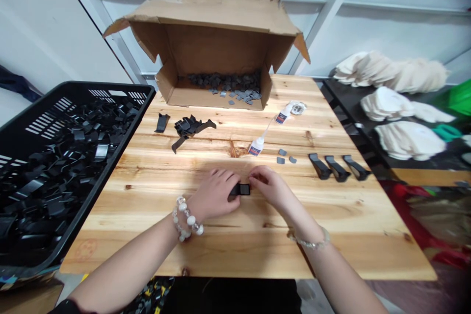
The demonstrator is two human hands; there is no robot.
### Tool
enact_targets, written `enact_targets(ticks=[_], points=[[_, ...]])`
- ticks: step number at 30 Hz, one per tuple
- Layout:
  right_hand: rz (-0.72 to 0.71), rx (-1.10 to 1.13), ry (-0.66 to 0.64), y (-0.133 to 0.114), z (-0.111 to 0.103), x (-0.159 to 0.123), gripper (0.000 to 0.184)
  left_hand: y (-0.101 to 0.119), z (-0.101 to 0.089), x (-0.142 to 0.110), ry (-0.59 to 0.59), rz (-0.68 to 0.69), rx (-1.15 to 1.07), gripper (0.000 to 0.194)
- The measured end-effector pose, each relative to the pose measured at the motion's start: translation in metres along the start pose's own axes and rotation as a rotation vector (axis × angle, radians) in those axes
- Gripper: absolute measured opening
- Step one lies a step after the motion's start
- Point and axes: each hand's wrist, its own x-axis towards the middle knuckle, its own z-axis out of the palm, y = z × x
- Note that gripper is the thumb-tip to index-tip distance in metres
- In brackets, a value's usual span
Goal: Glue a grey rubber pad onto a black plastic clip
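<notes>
My left hand (218, 194) is closed around a curved black plastic piece (244, 190) and holds it down at the middle of the table; one squarish end sticks out past the fingers. Beside that end, my right hand (271, 187) has its thumb and forefinger pinched together; whatever is between the fingertips is too small to make out. Beyond the hands lie a few small grey pads (280, 160) and a white glue bottle (256, 146) with a blue and red label. Several more black plastic pieces (188, 126) lie heaped to the far left.
At the back, an open cardboard box (217, 44) holds many grey pads (243, 81). Near it stands a second bottle (282, 116). Three black pieces (337, 169) line up at right. A black crate (147, 98) full of black pieces flanks the table; white cloth stacks (410, 140) lie right.
</notes>
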Motion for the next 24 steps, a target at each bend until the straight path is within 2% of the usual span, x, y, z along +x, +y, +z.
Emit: enact_targets(ticks=[3,7,11,20,24], points=[[0.013,0.045,-0.015,0.0040,-0.0054,0.0018,0.013,-0.0008,0.0001,-0.0003,0.028,0.050,-0.016,0.032],[0.021,0.088,-0.016,0.0062,-0.0071,0.0020,0.016,-0.0027,-0.0013,-0.0011,0.128,0.226,0.031,0.020],[0.029,0.097,0.001,0.0086,-0.0060,0.0019,0.016,-0.0042,-0.0008,-0.0024,0.206,0.305,0.123,0.023],[0.035,0.077,-0.001,0.0096,-0.0043,0.0021,0.017,-0.0032,0.0027,-0.0018,0.069,0.252,0.106,0.026],[0.025,0.057,-0.062,0.0042,-0.0069,-0.0004,0.016,-0.0013,0.0022,-0.0018,0.023,0.226,0.072,0.024]])
